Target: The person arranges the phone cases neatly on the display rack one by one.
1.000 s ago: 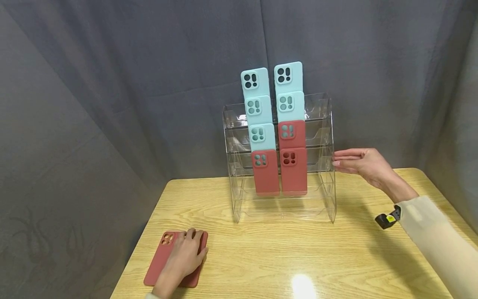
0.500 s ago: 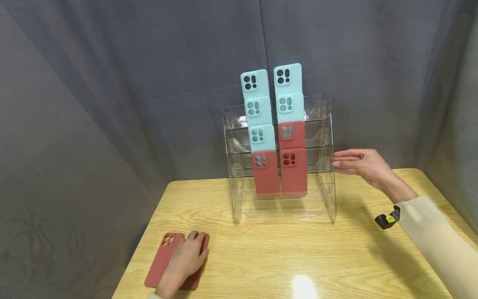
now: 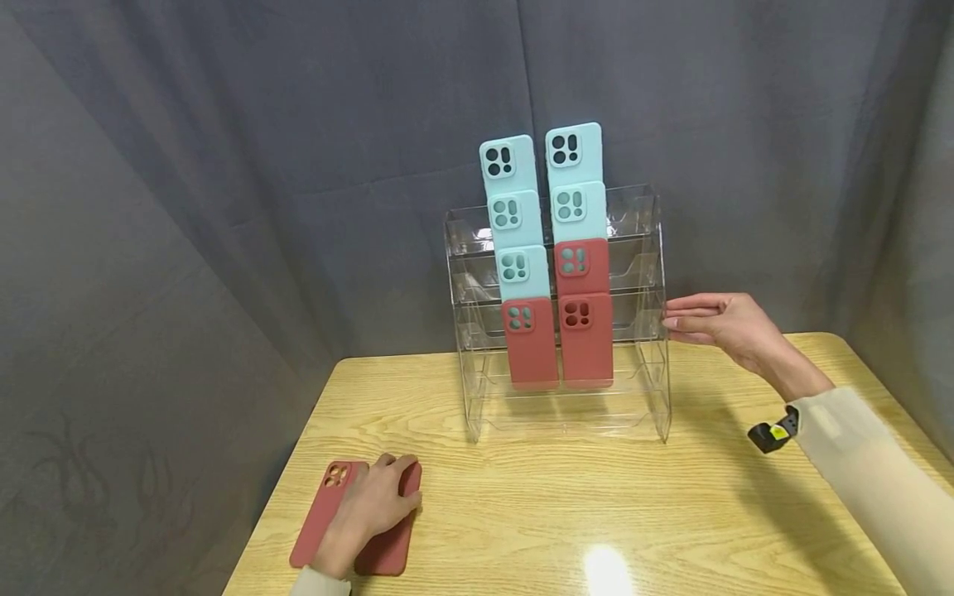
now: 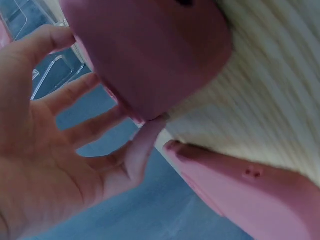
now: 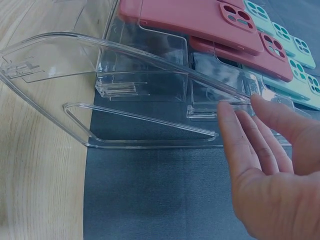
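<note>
My left hand [image 3: 373,501] is low over the table's left side, gripping a dark red phone case [image 3: 389,553]. In the left wrist view, its thumb is at one edge of this case [image 4: 150,55] and the other fingertips reach along to the corner. Close beside lies a second red phone case [image 3: 319,526], partly hidden by the hand. My right hand [image 3: 734,327] has its fingers [image 5: 232,135] extended, their tips against the side panel of a clear acrylic rack [image 3: 566,429], with the thumb at the panel's edge.
Two columns of phone cases stand in the stepped rack: several light blue cases [image 3: 577,161] at the upper tiers, red cases [image 3: 587,352] lower down. Grey curtains [image 3: 335,165] hang behind and beside the wooden table [image 3: 477,513]. A black strap [image 3: 768,437] shows at my right sleeve.
My left hand has shifted slightly right with the red case under it, widening the gap to the other red case. My right hand stays at the rack's side.
</note>
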Available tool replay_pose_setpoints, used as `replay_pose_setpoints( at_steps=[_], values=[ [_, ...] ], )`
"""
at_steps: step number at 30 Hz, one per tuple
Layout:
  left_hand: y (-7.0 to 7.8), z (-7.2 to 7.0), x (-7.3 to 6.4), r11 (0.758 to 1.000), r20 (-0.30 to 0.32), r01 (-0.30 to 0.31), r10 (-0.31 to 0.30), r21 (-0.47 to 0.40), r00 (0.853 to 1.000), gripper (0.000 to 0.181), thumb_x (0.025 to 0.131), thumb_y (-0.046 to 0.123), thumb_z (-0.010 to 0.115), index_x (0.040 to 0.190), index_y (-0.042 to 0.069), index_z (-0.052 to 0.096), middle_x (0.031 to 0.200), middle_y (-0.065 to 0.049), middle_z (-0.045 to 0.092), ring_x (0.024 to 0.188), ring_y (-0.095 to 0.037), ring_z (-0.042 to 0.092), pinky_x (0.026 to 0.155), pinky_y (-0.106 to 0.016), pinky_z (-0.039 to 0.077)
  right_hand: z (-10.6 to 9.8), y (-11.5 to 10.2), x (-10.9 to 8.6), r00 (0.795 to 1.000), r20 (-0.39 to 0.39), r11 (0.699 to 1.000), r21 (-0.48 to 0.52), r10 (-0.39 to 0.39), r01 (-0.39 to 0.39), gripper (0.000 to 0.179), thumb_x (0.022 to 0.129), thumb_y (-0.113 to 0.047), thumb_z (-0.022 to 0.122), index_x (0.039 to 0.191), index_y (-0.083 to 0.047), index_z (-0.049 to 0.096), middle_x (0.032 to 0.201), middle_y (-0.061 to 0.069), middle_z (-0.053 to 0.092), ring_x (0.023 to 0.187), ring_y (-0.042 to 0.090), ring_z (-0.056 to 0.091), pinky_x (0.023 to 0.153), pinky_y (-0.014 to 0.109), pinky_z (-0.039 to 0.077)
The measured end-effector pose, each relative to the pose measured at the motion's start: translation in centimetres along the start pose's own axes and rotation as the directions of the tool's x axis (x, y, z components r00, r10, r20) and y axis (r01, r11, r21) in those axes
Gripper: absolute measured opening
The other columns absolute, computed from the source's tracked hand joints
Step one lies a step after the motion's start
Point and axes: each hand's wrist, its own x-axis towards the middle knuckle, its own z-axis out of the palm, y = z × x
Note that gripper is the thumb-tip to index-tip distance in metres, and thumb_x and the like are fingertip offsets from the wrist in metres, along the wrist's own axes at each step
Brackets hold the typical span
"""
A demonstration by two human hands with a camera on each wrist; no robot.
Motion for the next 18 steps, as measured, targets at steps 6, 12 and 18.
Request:
replay_pose_setpoints(
  at_steps=[6, 12, 18],
  values=[
    [1.1, 0.1, 0.5, 0.998, -0.047, 0.003, -0.006, -0.065, 0.999, 0.057, 0.086, 0.033, 0.076, 0.142, 0.025, 0.066, 0.136, -0.012, 0.064, 0.106, -0.043, 0.059, 0.063, -0.047, 0.056, 0.2, -0.1, 0.2, 1.000, 0.000, 1.000, -0.024, -0.007, 0.007, 0.032, 0.094, 0.001, 0.076, 0.126, 0.000, 0.071, 0.109, -0.002, 0.082, 0.098, 0.015, 0.080, 0.090, 0.029, 0.067],
    [4.0, -1.3, 0.8, 0.995, -0.212, -0.025, 0.005, -0.092, 0.977, 0.055, 0.088, 0.038, 0.076, 0.142, 0.030, 0.066, 0.140, -0.009, 0.062, 0.106, -0.040, 0.058, 0.051, -0.035, 0.047, 0.5, -0.2, 0.2, 1.000, -0.002, 0.999, -0.036, -0.008, 0.008, 0.030, 0.095, 0.000, 0.075, 0.124, 0.000, 0.071, 0.108, -0.002, 0.083, 0.097, 0.015, 0.080, 0.090, 0.029, 0.067],
    [7.8, -2.8, 1.1, 0.990, -0.414, -0.103, 0.053, -0.100, 0.909, 0.053, 0.088, 0.039, 0.075, 0.140, 0.032, 0.066, 0.142, -0.011, 0.060, 0.107, -0.040, 0.058, 0.051, -0.038, 0.052, 0.3, -0.3, -0.1, 1.000, -0.012, 0.998, -0.058, 0.000, -0.001, 0.032, 0.095, -0.001, 0.076, 0.126, 0.000, 0.070, 0.108, -0.002, 0.082, 0.098, 0.014, 0.080, 0.090, 0.029, 0.067]
  ],
)
